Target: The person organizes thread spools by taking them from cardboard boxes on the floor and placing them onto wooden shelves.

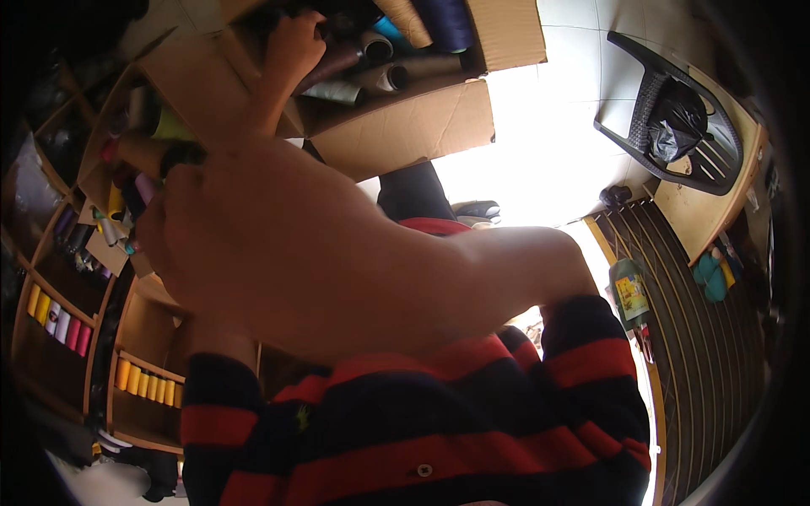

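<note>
Hidden: the right hand (181,223) fills the near view, knuckles toward the camera; its fingertips are turned away, so whether they pinch or spread I cannot tell.
Right hand's neighbour: a tan cone with a dark end (156,153) sits right at the fingers, touching or held — too close to call.
Left hand (295,42): reaching up into the cardboard box (405,126), fingers curled down among the spools; what they grip is covered by the hand itself.
Box contents: thread spools lying on their sides just beside those fingers — I count one brown (333,63), one white (333,91), one grey-brown (384,78), one teal (390,29), one dark blue (443,21); more are cut off by the top edge.
Shelves (101,320): well left of the right fingers, dim; a row of five yellow cones (145,384) low down, another mixed yellow, white and pink row (57,319) above it.
Far off: a black chair (675,118) carrying a black bag.
</note>
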A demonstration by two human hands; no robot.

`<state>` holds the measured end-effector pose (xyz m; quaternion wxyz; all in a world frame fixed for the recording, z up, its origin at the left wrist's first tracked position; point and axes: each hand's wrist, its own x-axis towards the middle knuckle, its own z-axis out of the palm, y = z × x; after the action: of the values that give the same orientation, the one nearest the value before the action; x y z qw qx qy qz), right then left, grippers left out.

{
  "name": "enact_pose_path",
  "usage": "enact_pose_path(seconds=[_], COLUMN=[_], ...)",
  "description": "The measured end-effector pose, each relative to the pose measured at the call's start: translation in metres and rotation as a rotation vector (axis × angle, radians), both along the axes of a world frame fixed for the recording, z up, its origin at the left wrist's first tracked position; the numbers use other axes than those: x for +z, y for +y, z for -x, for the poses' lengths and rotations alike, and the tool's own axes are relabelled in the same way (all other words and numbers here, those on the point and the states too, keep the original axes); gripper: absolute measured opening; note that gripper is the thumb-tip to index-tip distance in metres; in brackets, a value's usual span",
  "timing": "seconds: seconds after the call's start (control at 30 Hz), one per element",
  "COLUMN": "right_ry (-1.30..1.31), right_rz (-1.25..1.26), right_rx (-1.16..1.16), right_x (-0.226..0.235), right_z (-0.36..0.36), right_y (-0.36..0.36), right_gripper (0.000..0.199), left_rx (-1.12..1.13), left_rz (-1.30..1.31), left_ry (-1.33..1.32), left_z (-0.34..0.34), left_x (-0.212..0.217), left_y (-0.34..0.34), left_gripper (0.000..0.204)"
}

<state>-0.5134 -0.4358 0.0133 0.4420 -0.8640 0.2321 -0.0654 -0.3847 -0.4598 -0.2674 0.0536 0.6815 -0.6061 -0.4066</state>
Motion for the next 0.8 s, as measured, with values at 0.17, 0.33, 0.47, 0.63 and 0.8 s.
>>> enact_pose_path(seconds=[0.17, 0.33, 0.47, 0.63, 0.8], right_ry=[0.112, 0.023, 0.016, -0.018, -0.02], right_rz=[0.195, 0.257, 0.202, 0.1, -0.053], right_rx=[-0.043, -0.131, -0.303, -0.246, -0.244], right_x=[0.041, 0.039, 0.021, 0.024, 0.033], right_z=[0.032, 0.046, 0.033, 0.027, 0.039], right_y=[-0.025, -0.022, -0.015, -0.017, -0.022], right_gripper=[0.018, 0.02, 0.024, 0.032, 0.038], left_rx=[-0.007, -0.098, -0.156, -0.221, -0.33], left_rz=[0.096, 0.497, 0.62, 0.586, 0.538], left_ry=[-0.042, -0.139, 0.154, 0.108, -0.101], left_z=[0.01, 0.012, 0.057, 0.081, 0.064], left_x=[0.005, -0.004, 0.053, 0.016, 0.036], left_y=[0.012, 0.009, -0.02, -0.012, -0.009], left_gripper=[0.029, 0.039, 0.033, 0.058, 0.056])
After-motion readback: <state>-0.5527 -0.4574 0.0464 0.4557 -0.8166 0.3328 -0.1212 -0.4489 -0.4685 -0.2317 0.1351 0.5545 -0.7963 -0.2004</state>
